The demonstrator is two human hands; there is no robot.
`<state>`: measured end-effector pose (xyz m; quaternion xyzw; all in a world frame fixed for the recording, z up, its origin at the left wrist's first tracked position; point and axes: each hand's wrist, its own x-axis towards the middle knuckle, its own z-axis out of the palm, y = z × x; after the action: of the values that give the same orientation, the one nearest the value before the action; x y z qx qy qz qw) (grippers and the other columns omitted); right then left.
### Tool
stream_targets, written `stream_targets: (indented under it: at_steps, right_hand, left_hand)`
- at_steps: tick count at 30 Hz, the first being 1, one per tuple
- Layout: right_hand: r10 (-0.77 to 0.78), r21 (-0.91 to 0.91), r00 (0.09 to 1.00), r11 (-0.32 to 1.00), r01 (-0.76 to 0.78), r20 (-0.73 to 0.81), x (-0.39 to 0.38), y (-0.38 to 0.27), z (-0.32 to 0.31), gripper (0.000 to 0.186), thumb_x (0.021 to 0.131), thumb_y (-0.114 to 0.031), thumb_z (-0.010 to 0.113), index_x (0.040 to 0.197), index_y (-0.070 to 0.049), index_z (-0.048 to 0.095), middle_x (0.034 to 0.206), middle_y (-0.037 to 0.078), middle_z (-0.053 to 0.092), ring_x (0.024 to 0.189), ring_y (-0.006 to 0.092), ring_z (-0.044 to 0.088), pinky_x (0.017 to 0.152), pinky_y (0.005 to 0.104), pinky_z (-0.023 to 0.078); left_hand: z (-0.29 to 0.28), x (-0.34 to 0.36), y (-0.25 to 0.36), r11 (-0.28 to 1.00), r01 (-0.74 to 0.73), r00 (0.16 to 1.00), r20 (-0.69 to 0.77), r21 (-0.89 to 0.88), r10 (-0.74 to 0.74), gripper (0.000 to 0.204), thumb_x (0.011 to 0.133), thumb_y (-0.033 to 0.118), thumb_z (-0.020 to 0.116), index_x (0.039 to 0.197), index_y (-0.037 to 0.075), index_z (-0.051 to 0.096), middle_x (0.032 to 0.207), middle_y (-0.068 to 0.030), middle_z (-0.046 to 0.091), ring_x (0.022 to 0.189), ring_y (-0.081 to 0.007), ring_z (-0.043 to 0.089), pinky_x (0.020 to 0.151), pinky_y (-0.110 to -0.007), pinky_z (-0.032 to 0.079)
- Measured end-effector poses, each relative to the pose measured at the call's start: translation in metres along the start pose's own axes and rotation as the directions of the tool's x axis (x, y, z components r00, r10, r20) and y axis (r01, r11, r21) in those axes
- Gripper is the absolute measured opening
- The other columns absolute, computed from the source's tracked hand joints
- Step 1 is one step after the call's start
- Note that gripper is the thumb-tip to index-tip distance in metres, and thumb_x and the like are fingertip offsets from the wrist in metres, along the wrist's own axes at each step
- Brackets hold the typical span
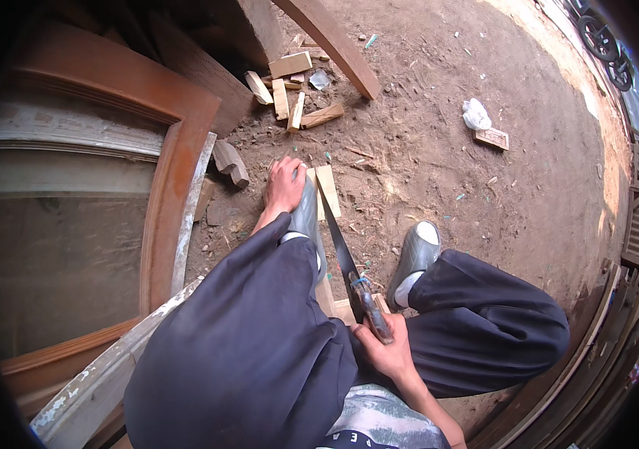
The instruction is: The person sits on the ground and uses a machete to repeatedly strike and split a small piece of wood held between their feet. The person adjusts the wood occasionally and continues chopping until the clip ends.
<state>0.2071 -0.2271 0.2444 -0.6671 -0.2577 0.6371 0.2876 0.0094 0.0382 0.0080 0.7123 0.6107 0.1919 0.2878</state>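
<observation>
My right hand (388, 346) is closed around the handle of a handsaw (344, 253). Its dark blade slants away to the left, the tip lying over a pale piece of wood (327, 196) on the ground. Under my left shoe (305, 211), in grey, a length of this light wood continues toward me. Beyond the knee, my left hand (285, 185) is bent down beside the shoe's toe, its fingers closed at the wood's far end; their undersides are hidden. My right shoe (418, 253) rests on the dirt, right of the saw.
A brown framed door or window panel (162, 202) leans at the left. Several wood offcuts (290, 97) lie ahead, near a curved timber (334, 45). Farther right are a white crumpled bag (476, 114) and a small block (492, 138). Boards (596, 359) are stacked at the lower right.
</observation>
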Motion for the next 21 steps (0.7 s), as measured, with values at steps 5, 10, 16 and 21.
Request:
stream_targets:
  at_steps: [5, 10, 16, 21]
  right_hand:
    - [0.023, -0.021, 1.000, 1.000, -0.023, 0.015, -0.052, -0.014, -0.016, 0.035, 0.091, -0.006, 0.072, 0.064, -0.006, 0.049, 0.054, -0.004, 0.048, 0.048, 0.0037, 0.042, 0.046, 0.0260, 0.033]
    - [-0.016, 0.006, 0.999, 1.000, 0.016, -0.029, 0.018, 0.012, 0.004, 0.035, 0.090, -0.008, 0.074, 0.066, -0.006, 0.049, 0.054, -0.005, 0.046, 0.049, 0.0039, 0.043, 0.044, 0.0278, 0.033]
    - [0.108, 0.064, 0.994, 0.992, -0.110, 0.035, -0.048, -0.014, -0.016, 0.036, 0.088, -0.008, 0.073, 0.063, -0.005, 0.047, 0.057, -0.004, 0.043, 0.057, 0.0040, 0.038, 0.050, 0.0293, 0.030]
    - [0.082, 0.079, 0.997, 0.994, -0.081, -0.012, -0.010, -0.007, -0.008, 0.034, 0.089, -0.008, 0.072, 0.064, -0.004, 0.049, 0.057, -0.004, 0.044, 0.057, 0.0041, 0.039, 0.051, 0.0292, 0.031]
  left_hand:
    - [0.000, 0.001, 0.002, 1.000, 0.018, 1.000, 0.005, 0.015, -0.018, 0.029, 0.100, 0.025, 0.054, 0.099, 0.001, 0.070, 0.105, -0.0171, 0.066, 0.105, -0.0381, 0.059, 0.095, -0.046, 0.046]
    - [0.000, 0.002, 0.004, 0.999, 0.032, 0.999, 0.023, 0.010, -0.032, 0.030, 0.099, 0.026, 0.054, 0.099, 0.000, 0.070, 0.108, -0.0166, 0.067, 0.107, -0.0374, 0.059, 0.096, -0.046, 0.046]
    - [-0.001, 0.001, 0.003, 0.999, 0.029, 1.000, 0.011, 0.036, -0.029, 0.032, 0.098, 0.027, 0.056, 0.102, 0.001, 0.074, 0.108, -0.0155, 0.068, 0.108, -0.0364, 0.059, 0.098, -0.044, 0.047]
    - [0.000, 0.002, 0.009, 1.000, 0.022, 1.000, 0.003, 0.020, -0.022, 0.031, 0.097, 0.026, 0.058, 0.099, 0.001, 0.076, 0.107, -0.0157, 0.069, 0.107, -0.0364, 0.060, 0.097, -0.044, 0.048]
